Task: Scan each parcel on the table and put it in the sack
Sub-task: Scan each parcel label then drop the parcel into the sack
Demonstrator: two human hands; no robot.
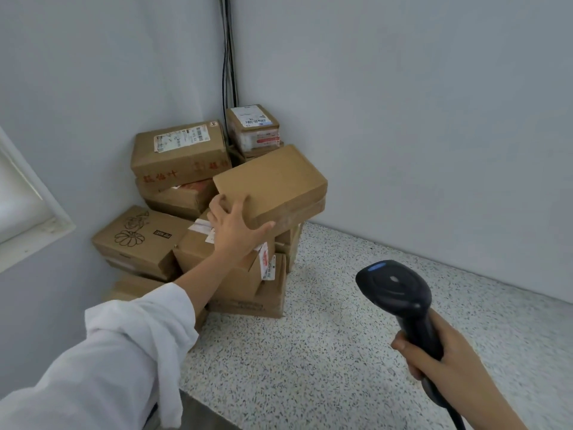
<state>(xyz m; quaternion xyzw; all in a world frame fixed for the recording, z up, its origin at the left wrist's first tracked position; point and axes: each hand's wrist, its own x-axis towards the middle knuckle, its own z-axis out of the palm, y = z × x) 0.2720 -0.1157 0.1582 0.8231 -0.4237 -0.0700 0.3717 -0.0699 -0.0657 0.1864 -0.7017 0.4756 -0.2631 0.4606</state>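
Several cardboard parcels are piled in the corner on a speckled table (325, 336). A plain brown parcel (276, 178) lies tilted on top of the pile. My left hand (232, 228) grips its near left corner, fingers over the top face and thumb along the front edge. My right hand (434, 355) is at the lower right, closed around the handle of a black barcode scanner (398, 293). The scanner's head points toward the pile from about an arm's length away. No sack is in view.
A labelled parcel (179, 150) and a small labelled box (252, 127) sit at the back of the pile. A box with a flower drawing (139, 234) is at the left. Grey walls close the corner, black cables (228, 51) run down it, and a white window frame (28, 212) is at the left.
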